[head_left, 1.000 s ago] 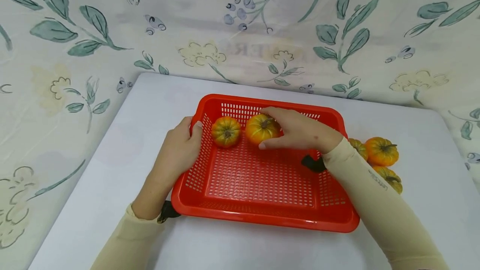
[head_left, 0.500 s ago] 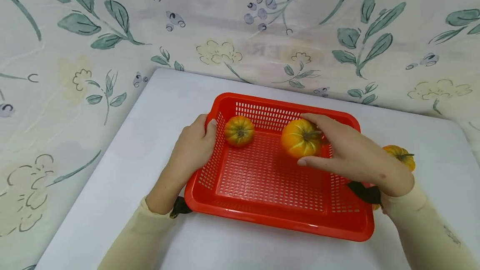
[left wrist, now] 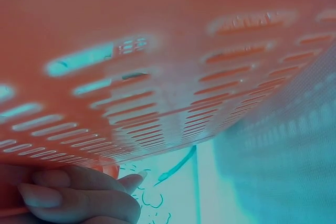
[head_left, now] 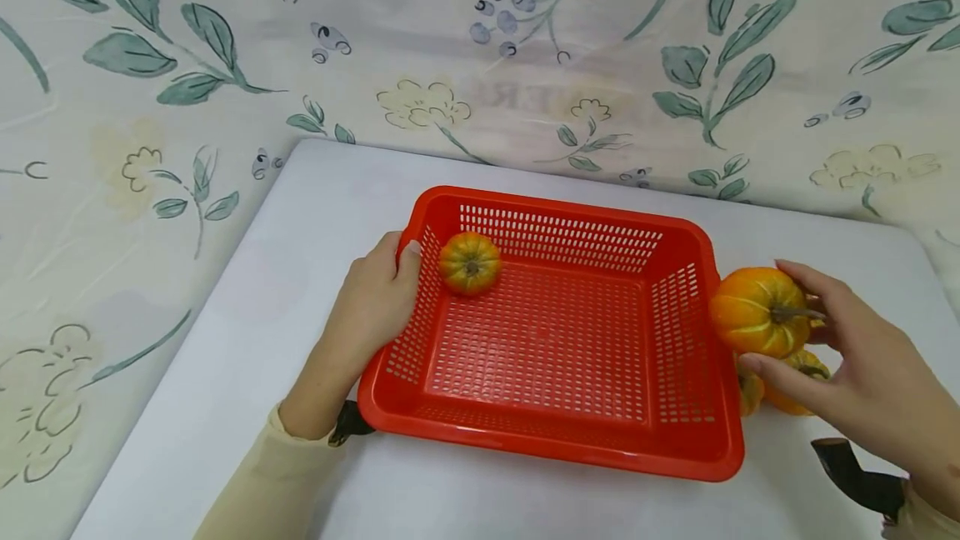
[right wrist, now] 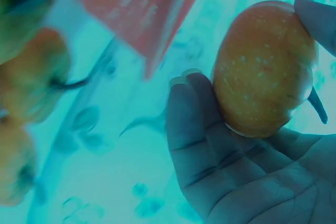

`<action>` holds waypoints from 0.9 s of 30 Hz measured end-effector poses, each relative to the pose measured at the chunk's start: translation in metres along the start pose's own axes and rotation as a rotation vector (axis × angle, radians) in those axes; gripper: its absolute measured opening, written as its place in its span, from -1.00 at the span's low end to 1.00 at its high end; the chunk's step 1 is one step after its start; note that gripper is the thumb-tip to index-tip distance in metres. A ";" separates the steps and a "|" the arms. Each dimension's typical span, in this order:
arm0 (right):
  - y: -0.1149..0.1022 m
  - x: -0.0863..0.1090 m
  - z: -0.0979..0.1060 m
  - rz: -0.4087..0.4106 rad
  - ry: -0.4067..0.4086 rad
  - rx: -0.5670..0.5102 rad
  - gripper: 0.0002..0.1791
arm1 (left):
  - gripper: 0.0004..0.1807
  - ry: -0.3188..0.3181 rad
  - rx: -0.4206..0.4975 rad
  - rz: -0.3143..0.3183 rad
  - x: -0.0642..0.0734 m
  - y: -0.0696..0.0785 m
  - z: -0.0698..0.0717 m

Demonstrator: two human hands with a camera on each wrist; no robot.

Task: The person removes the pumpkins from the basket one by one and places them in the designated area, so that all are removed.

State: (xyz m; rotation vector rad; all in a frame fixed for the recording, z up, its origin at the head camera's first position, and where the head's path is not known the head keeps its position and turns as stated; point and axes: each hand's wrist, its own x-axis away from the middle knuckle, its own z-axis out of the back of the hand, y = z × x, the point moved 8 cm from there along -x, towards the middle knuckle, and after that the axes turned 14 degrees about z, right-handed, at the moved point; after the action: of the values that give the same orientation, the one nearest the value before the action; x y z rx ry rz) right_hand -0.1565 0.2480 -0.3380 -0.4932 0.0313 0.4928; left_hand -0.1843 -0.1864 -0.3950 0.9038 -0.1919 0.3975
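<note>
My left hand (head_left: 378,294) grips the left rim of a red plastic basket (head_left: 555,450), thumb over the edge. In the left wrist view its fingers (left wrist: 79,198) curl under the rim against the slotted wall. Just past the basket's right rim, my right hand (head_left: 862,365) holds a small orange pumpkin (head_left: 757,311) between thumb and fingers, its stem toward the palm. The right wrist view shows this pumpkin (right wrist: 262,72) raised off the table. Inside the basket, at the back left corner, sits another small pumpkin (head_left: 470,263).
More small pumpkins (head_left: 797,390) lie on the white table (head_left: 525,511) right of the basket, partly hidden by my right hand and the held pumpkin. A flower-patterned cloth (head_left: 450,40) hangs behind the table. Dark wrist-camera mounts (head_left: 858,473) stick out from the wrists.
My right hand has carried the pumpkin up out of the basket and rightward past its right rim. The left hand keeps its grip on the basket; the head view has shifted slightly.
</note>
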 end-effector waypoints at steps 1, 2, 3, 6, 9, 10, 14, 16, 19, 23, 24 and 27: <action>0.005 0.006 0.001 -0.011 0.028 0.000 0.20 | -0.47 -0.001 0.001 0.002 0.000 -0.001 0.000; 0.010 0.012 0.001 -0.030 0.047 0.000 0.20 | -0.47 -0.002 0.003 0.004 0.000 -0.001 0.000; 0.014 0.017 0.001 -0.045 0.069 -0.003 0.20 | -0.46 0.000 0.001 0.005 -0.001 -0.002 0.000; 0.026 0.032 -0.001 -0.102 0.107 -0.016 0.19 | -0.45 -0.001 0.005 0.004 -0.002 -0.003 0.000; 0.037 0.044 -0.003 -0.160 0.137 -0.030 0.16 | -0.45 -0.002 0.006 0.001 -0.002 -0.002 -0.001; 0.041 0.048 -0.003 -0.180 0.145 -0.029 0.16 | -0.45 -0.004 0.008 0.003 -0.002 -0.002 -0.002; 0.058 0.063 -0.006 -0.256 0.189 -0.034 0.11 | -0.43 -0.012 0.005 0.013 -0.002 -0.002 -0.003; 0.067 0.070 -0.007 -0.291 0.221 -0.036 0.07 | -0.43 -0.016 0.005 0.019 -0.002 -0.002 -0.003; 0.080 0.080 -0.009 -0.329 0.273 -0.039 0.02 | -0.42 -0.021 0.008 0.020 -0.002 -0.002 -0.004; 0.094 0.088 -0.011 -0.362 0.320 -0.058 0.00 | -0.40 -0.020 0.009 0.017 -0.001 -0.002 -0.002; 0.096 0.089 -0.011 -0.366 0.334 -0.064 -0.01 | -0.40 -0.019 0.009 0.016 -0.001 -0.002 -0.001; 0.103 0.092 -0.010 -0.377 0.383 -0.071 -0.05 | -0.38 -0.021 0.011 0.019 -0.001 -0.002 0.000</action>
State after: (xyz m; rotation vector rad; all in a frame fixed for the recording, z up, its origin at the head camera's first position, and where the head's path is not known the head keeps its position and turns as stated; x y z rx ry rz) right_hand -0.1215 0.3633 -0.4057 -0.6416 0.2834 0.0253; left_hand -0.1849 -0.1875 -0.3967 0.9181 -0.2176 0.4072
